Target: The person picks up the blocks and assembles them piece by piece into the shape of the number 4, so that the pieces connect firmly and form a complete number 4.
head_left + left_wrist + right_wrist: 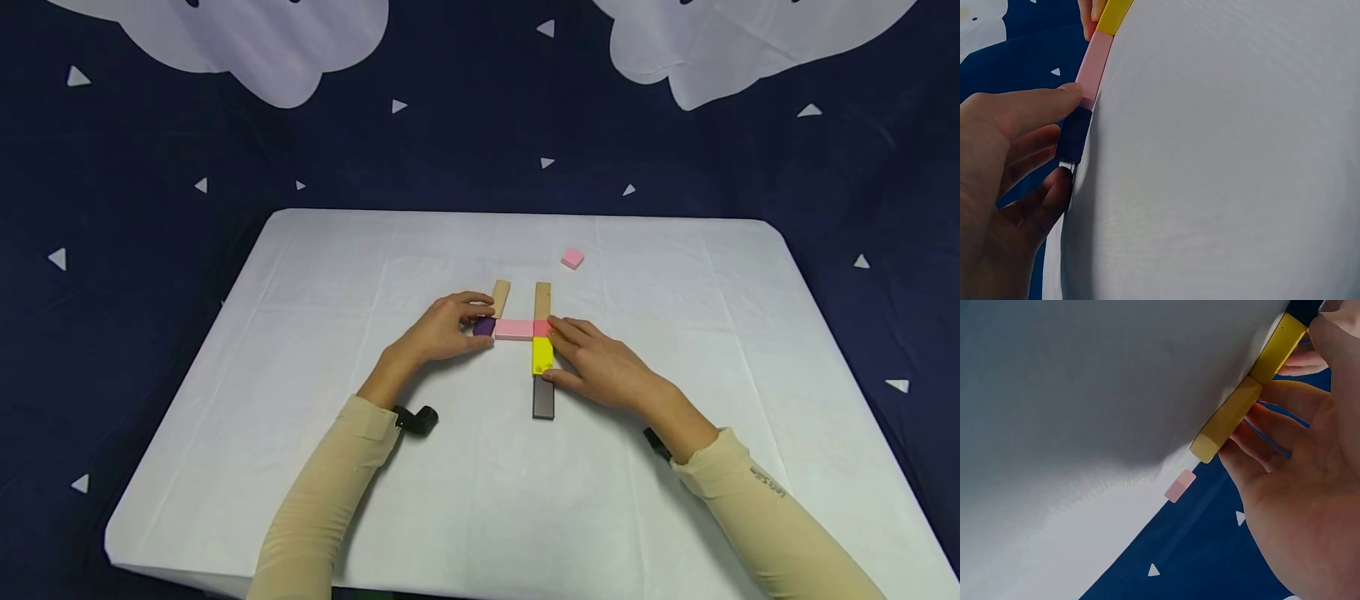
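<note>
In the head view my left hand [442, 327] holds a dark purple block [483, 326], thumb on the near side and fingers around the far side. Its right end lies close to a long pink block [514, 330]. A red block [542, 329] joins the pink one on the right. Below the red one are a yellow block [542, 356] and a dark grey block [543, 397], end to end. My right hand [607, 367] touches the red block with extended fingertips, its thumb against the yellow block. A wooden block [542, 300] stretches away above the red one.
Another wooden block [502, 297] lies tilted beside the left fingertips, its lower end near the pink block. A small pink block [572, 259] sits apart, farther back on the white-covered table [337, 258]. A dark blue patterned cloth [465, 158] hangs behind.
</note>
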`<state>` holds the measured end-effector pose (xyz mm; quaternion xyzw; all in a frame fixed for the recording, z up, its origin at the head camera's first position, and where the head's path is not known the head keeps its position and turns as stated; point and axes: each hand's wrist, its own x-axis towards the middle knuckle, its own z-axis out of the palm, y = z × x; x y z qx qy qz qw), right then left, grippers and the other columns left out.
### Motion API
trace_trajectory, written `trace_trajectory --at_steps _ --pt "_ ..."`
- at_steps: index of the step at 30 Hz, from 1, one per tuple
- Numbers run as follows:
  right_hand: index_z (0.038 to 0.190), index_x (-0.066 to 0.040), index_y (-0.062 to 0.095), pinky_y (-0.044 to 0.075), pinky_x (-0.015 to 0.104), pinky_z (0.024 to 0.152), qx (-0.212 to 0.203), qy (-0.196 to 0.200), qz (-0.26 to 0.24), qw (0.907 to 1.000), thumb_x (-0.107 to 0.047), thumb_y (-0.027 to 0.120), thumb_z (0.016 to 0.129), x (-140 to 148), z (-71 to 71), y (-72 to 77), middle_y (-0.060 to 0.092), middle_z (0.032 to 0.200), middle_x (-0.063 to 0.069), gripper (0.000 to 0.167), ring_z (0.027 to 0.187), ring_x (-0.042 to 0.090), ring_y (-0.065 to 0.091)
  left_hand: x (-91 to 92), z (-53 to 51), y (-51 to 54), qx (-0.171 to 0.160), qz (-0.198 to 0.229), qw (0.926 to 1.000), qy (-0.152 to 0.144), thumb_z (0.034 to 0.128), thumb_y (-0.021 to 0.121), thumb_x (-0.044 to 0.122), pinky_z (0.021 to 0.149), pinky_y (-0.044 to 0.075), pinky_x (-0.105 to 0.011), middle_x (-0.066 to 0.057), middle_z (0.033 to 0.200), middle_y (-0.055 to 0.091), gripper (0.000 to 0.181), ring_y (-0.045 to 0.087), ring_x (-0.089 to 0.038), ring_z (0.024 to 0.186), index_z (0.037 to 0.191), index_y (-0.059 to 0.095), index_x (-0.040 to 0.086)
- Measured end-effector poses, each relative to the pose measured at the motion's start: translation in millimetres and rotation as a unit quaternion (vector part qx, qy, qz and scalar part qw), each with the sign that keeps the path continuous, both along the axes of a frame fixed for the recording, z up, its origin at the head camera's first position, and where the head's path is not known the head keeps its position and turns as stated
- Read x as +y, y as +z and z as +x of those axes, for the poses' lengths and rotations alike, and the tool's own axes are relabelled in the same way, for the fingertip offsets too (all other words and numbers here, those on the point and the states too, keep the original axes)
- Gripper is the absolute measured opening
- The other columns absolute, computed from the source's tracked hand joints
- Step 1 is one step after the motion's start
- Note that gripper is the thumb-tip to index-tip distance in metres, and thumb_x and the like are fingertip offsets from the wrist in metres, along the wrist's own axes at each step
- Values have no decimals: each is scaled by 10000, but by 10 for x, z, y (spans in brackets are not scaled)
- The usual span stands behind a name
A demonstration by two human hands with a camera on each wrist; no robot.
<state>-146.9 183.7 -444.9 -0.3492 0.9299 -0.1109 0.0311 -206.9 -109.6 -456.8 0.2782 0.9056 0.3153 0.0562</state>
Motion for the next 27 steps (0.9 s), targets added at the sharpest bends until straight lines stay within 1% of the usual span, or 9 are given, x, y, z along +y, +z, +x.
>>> trace_trajectory --at_steps 4,8,14,19,21,23,27 --pt "1456 -47 404 420 480 975 14 -2 15 10000 -552 543 922 0 -1 0 268 1553 81 748 1390 266 259 -3 -3 17 215 -314 9993 -63 808 761 373 1000 366 -344 44 1352 522 518 498 -148 1158 1250 662 123" --pt "1453 -43 407 418 478 978 24 13 -5 10000 -542 547 924 -3 0 3 273 1550 87 741 1388 266 262 -12 3 32 502 -595 9969 -92 810 746 413 1051 323 -355 46 1341 535 532 441 -168 1240 1257 660 139" --pt "1454 -41 405 413 481 984 6 24 -2 10000 -534 550 927 -5 4 10 272 1550 92 736 1389 268 262 -6 20 56 787 -643 9947 -128 781 749 453 1029 352 -345 38 1313 557 551 457 -170 1216 1224 682 132" --pt "1453 -42 407 420 481 974 53 36 -7 10000 -531 557 924 -6 -1 10 281 1547 94 736 1385 271 270 -2 32 70 826 -794 9933 -135 769 734 508 1058 324 -332 72 1390 506 588 416 -136 1285 1230 672 147" --pt "1454 -45 408 426 482 967 80 35 -8 10000 -528 560 924 -5 -5 6 283 1546 92 734 1384 269 271 -2 34 75 853 -881 9924 -147 773 723 518 1056 327 -330 82 1404 495 588 424 -135 1283 1234 665 158" --pt "1454 -47 408 427 481 966 97 38 -11 9999 -530 559 923 -5 -7 2 285 1545 92 733 1383 269 273 2 32 73 913 -994 9907 -156 776 708 532 1045 340 -331 91 1398 500 586 444 -138 1266 1235 662 171" --pt "1454 -45 408 419 483 974 94 44 -41 9999 -532 555 924 -8 -6 -2 286 1544 95 734 1382 269 275 20 32 81 1163 -1290 9847 -146 780 670 560 995 392 -359 96 1393 505 588 472 -171 1231 1238 660 192"
